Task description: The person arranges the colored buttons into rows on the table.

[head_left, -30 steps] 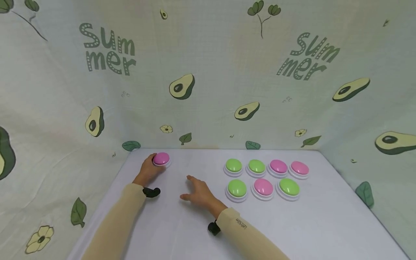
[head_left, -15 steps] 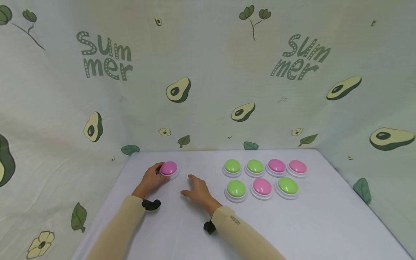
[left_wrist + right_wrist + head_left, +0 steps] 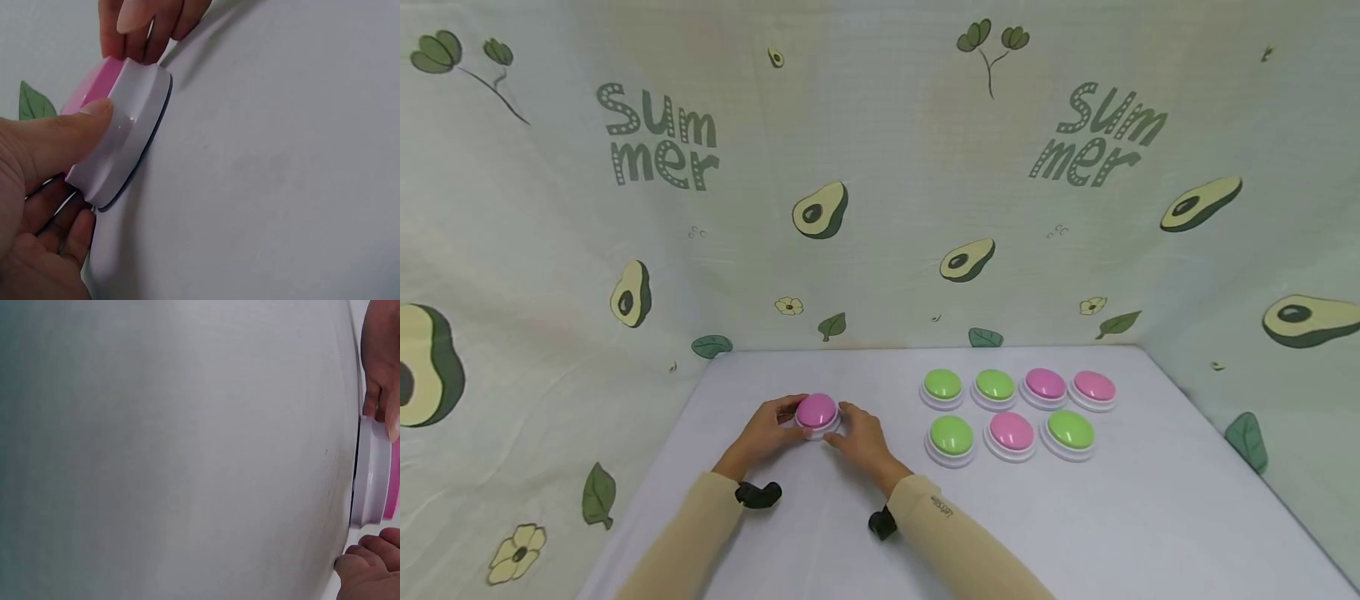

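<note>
My left hand [image 3: 767,433] grips a pink dome push button [image 3: 816,411] with a white round base, over the left part of the white table. In the left wrist view the thumb presses the side of the white base [image 3: 128,134], and the other fingers curl behind it. On the button's right, my right hand [image 3: 865,442] has its fingers and thumb spread around that edge. The right wrist view has a small gap between the button [image 3: 372,475] and the right hand [image 3: 375,569]. In that view the button's base faces the table.
Two rows of similar buttons stand to the right: green ones such as the front-left button [image 3: 951,435], and pink ones such as the front-middle button [image 3: 1011,431]. A cloth [image 3: 880,167] printed with avocados hangs behind the white table [image 3: 1075,525] and at its sides.
My left hand has brought the pink button from the far left corner rightward and nearer, up to the right hand. The right hand has stayed nearly in place.
</note>
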`<state>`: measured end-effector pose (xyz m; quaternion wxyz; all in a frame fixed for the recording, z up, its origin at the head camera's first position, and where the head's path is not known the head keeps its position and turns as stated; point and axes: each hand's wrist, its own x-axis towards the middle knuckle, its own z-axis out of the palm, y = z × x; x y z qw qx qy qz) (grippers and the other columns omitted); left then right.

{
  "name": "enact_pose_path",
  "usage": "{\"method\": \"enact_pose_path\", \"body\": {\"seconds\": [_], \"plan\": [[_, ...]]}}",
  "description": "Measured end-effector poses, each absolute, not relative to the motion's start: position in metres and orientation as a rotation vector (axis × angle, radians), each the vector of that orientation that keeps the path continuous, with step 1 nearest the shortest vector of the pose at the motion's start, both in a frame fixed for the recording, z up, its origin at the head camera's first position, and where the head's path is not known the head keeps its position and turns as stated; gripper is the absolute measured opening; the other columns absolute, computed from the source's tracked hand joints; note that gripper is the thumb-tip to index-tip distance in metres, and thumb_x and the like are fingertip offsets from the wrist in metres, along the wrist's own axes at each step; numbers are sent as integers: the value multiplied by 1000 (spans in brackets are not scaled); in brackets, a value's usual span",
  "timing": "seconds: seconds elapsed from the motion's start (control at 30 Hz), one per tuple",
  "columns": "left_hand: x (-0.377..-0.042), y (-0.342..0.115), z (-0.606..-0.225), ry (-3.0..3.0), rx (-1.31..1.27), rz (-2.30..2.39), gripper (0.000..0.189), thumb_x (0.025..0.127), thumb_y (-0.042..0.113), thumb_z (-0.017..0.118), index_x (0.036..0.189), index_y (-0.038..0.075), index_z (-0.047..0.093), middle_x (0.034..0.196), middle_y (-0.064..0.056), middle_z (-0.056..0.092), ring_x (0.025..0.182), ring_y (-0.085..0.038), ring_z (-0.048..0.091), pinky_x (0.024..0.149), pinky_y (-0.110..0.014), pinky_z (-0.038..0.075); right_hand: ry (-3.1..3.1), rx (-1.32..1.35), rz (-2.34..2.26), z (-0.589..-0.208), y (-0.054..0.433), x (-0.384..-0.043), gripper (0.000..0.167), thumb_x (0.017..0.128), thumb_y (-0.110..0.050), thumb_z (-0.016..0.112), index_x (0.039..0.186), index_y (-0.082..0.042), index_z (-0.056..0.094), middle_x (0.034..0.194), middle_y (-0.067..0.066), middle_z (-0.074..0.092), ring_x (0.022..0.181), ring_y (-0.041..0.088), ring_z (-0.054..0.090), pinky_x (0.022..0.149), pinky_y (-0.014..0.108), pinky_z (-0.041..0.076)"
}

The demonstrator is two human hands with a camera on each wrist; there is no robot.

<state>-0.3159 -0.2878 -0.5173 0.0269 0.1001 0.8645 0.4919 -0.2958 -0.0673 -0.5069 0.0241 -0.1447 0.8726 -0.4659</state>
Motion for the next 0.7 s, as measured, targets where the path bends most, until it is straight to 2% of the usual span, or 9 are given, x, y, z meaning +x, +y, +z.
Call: {"method": "enact_pose_path", "body": {"seconds": [0.17,0.37,0.7], "plan": [[-306,-282,-515,2613,352,1592,69,85,-1,85,146,-10,54,149,-30,55,137,-48,53,116,-57,44,2732,-503,-1485,-510,-65,-295,54,91,-8,80,138,9,60,138,25,65,134,42,57,117,57,44],[-300,-281,-512,2592,304,1595,64,85,0,85,143,-7,59,146,-26,59,136,-45,55,116,-55,44,2767,-475,-1533,-510,-65,-294,45,87,-5,83,128,6,68,127,20,72,127,40,62,113,56,46],[-289,-266,-514,2582,264,1672,65,81,-2,88,140,-6,62,140,-26,63,124,-43,64,108,-54,53,2740,-365,-1576,-504,-56,-288,49,79,-6,91,123,3,71,121,18,75,124,34,67,112,52,50]]}}
